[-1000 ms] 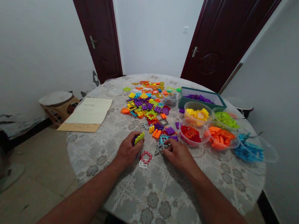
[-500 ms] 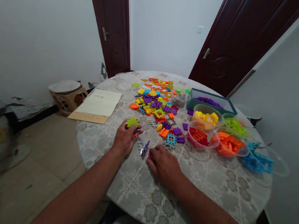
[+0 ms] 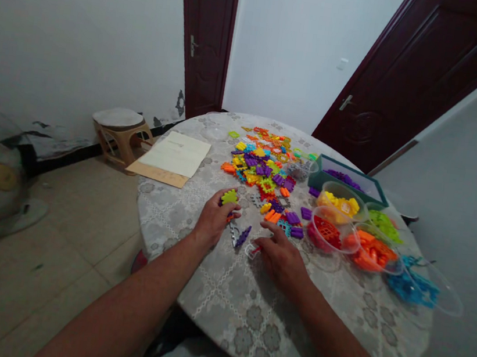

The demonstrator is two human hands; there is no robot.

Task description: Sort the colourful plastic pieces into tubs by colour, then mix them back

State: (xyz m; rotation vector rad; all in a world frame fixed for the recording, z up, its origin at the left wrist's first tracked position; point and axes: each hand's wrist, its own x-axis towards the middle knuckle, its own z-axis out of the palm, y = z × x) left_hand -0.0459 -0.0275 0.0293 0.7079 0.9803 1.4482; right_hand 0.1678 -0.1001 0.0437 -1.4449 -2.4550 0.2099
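My left hand (image 3: 215,215) is closed on a yellow-green toothed plastic building piece (image 3: 229,196), with bits of orange and purple showing under its fingers. On the cloth between the hands lie a purple toothed piece (image 3: 243,236) and a grey toothed piece (image 3: 233,234), close together. My right hand (image 3: 281,253) is over the table with its index finger and thumb apart. By its thumb sits a small red and clear piece (image 3: 252,250), partly covered by the hand. A blue square piece (image 3: 284,227) lies just beyond the right fingers.
Mixed building pieces (image 3: 262,164) are heaped at mid-table. To the right stand clear bowls of yellow (image 3: 340,205), red (image 3: 326,231), orange (image 3: 372,251), green and blue pieces, plus a green box (image 3: 352,184) with purple ones. Paper (image 3: 178,153) lies left; a stool (image 3: 116,133) stands beyond.
The camera view has turned left, shifting the scene rightward. My right fingers have lifted and spread, uncovering more of the red and clear piece. My left hand still grips the yellow-green piece.
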